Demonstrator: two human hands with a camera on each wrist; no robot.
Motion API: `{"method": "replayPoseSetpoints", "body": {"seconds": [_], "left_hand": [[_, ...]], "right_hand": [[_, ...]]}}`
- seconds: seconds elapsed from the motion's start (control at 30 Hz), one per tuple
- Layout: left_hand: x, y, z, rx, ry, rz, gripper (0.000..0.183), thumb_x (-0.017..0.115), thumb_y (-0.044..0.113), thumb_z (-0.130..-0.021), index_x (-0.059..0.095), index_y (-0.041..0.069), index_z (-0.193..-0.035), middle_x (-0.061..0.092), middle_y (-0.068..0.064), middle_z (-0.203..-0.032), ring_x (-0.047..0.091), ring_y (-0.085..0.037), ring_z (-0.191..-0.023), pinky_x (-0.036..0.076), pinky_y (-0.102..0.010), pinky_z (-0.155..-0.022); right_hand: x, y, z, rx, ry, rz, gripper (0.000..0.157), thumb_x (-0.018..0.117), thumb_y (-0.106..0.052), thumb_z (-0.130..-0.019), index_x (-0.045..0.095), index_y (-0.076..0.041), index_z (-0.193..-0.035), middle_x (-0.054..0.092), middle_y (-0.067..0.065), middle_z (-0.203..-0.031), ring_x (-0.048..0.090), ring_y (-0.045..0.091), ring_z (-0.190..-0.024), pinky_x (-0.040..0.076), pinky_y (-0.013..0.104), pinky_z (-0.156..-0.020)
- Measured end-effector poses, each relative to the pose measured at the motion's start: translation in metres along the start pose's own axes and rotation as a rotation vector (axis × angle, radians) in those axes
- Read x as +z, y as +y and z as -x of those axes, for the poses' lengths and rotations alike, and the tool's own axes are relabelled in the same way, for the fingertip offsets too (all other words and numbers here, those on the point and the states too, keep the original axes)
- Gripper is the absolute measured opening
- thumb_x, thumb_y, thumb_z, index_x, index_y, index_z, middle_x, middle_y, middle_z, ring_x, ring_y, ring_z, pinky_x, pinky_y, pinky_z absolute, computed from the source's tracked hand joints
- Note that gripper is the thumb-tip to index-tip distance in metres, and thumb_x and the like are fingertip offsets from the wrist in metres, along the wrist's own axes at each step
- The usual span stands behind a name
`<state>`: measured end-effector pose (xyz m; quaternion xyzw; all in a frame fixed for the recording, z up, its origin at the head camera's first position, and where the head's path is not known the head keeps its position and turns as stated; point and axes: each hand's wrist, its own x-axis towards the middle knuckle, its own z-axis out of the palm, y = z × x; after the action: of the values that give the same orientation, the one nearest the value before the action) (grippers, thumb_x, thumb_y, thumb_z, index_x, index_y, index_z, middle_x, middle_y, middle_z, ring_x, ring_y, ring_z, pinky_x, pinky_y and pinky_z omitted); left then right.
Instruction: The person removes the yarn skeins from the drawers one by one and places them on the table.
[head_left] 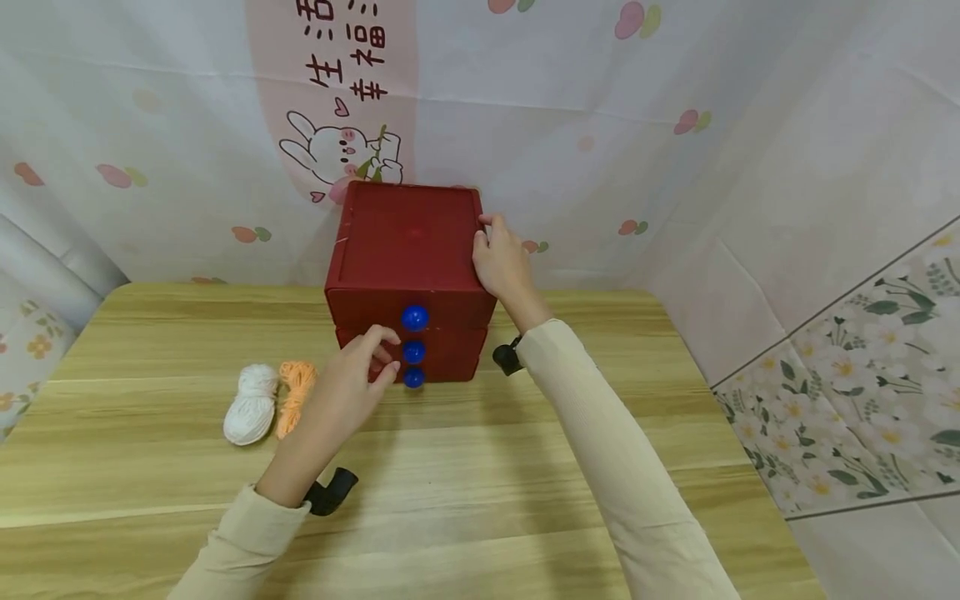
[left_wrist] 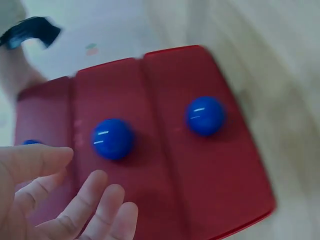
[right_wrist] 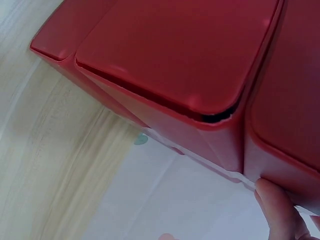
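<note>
A dark red box of three stacked drawers (head_left: pixel 414 237) stands against the cloth, each drawer front bearing a round blue knob (left_wrist: pixel 114 139). My left hand (head_left: pixel 352 375) hovers just left of the knobs, thumb and fingers apart and slightly bent, holding nothing. In the left wrist view its fingertips (left_wrist: pixel 97 182) lie over the drawer fronts, close below the middle knob. My right hand (head_left: pixel 502 258) rests against the box's upper right side, its fingertips at the top edge. Up close, a fingertip (right_wrist: pixel 270 192) touches the red side wall. The middle drawer front (right_wrist: pixel 175 55) shows a thin dark gap at its corner.
A white yarn skein (head_left: pixel 252 404) and an orange yarn skein (head_left: pixel 296 396) lie left of the box on the wood-grain table (head_left: pixel 450 500). Patterned cloth (head_left: pixel 562 167) hangs behind the box. A flowered wall panel (head_left: pixel 862 375) stands on the right.
</note>
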<state>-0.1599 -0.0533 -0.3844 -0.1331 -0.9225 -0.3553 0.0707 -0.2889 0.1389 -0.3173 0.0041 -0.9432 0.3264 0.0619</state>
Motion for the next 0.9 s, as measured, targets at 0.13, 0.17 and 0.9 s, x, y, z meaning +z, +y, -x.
{"method": "replayPoseSetpoints", "body": {"seconds": [0.13, 0.17, 0.9], "left_hand": [[0.015, -0.011, 0.0, -0.012, -0.05, 0.003, 0.033, 0.061, 0.014, -0.089, 0.049, 0.014, -0.12, 0.063, -0.011, -0.097, 0.061, -0.026, -0.089, 0.052, -0.041, -0.074], [0.019, -0.013, -0.001, -0.011, -0.054, 0.015, 0.035, 0.061, 0.014, -0.089, 0.048, 0.014, -0.121, 0.062, -0.012, -0.098, 0.061, -0.027, -0.09, 0.052, -0.041, -0.075], [0.044, -0.016, -0.01, -0.01, 0.032, 0.097, 0.027, 0.064, 0.016, -0.088, 0.052, 0.015, -0.113, 0.062, -0.006, -0.089, 0.061, -0.017, -0.072, 0.051, -0.031, -0.062]], "right_hand": [[0.001, 0.0, 0.001, -0.001, 0.003, 0.008, 0.041, 0.032, -0.028, -0.1, 0.037, -0.015, -0.139, 0.051, 0.012, -0.134, 0.057, 0.027, -0.101, 0.045, 0.042, -0.084], [0.001, 0.0, 0.001, 0.0, 0.002, 0.008, 0.041, 0.032, -0.028, -0.1, 0.037, -0.015, -0.139, 0.051, 0.012, -0.134, 0.057, 0.027, -0.099, 0.045, 0.041, -0.083], [-0.001, 0.001, -0.001, -0.004, -0.012, 0.002, 0.041, 0.032, -0.027, -0.101, 0.035, -0.016, -0.14, 0.051, 0.012, -0.135, 0.057, 0.027, -0.102, 0.044, 0.04, -0.083]]}}
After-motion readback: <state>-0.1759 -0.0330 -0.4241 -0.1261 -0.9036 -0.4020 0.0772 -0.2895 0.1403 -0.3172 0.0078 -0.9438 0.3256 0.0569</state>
